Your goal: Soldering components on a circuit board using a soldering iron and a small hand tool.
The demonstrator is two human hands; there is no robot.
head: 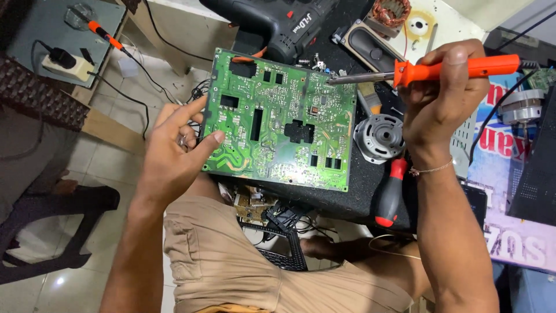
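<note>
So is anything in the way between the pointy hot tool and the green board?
Nothing visible is. The right hand holds the orange-handled soldering iron with its metal tip at the upper right edge of the green circuit board. The left hand grips the board's left edge, away from the tip.

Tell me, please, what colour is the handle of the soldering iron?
Orange, seen best in the head view: the soldering iron sits in the right hand.

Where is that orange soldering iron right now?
In the head view, the orange soldering iron is at upper right, held in the right hand, its metal tip at the top right corner of the green circuit board.
</note>
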